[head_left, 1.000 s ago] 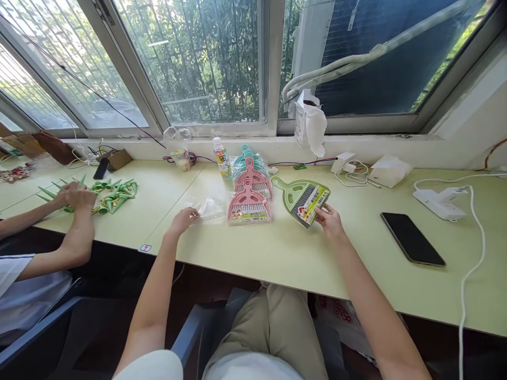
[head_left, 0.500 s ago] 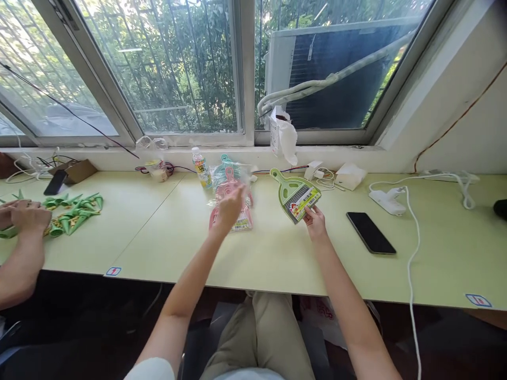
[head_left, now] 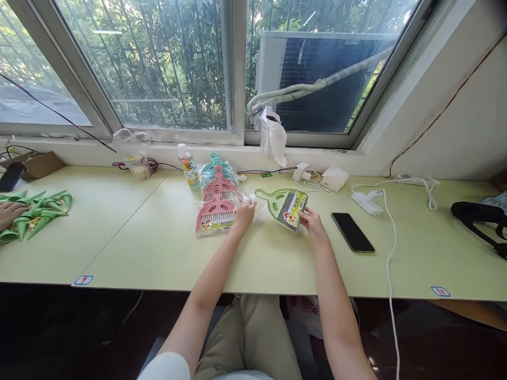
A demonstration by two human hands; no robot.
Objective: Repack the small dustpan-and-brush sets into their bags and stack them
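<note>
A green dustpan with a grey-bristled brush (head_left: 280, 203) is gripped at its labelled wide end by my right hand (head_left: 312, 222), its handle pointing left. My left hand (head_left: 244, 214) is closed in a pinch on a clear plastic bag (head_left: 259, 203), close to the handle's tip. How far the bag reaches over the handle, I cannot tell. Just left of that hand lies a pink dustpan set (head_left: 216, 211) in clear wrapping. Behind it another pink set (head_left: 218, 182) and teal sets (head_left: 214, 163) overlap in a row.
A drink bottle (head_left: 188, 166) stands behind the wrapped sets. To the right lie a black phone (head_left: 352, 232), a white power strip (head_left: 367, 202) and its cable. At far left another person's hand (head_left: 11, 212) touches green cone-shaped pieces (head_left: 39, 211). A tissue pack (head_left: 273, 138) hangs by the window.
My left hand has moved from above the wrapped pink sets to the green dustpan's handle, bringing the clear bag. The dustpan has tilted so its handle points more leftward. The view has swung right.
</note>
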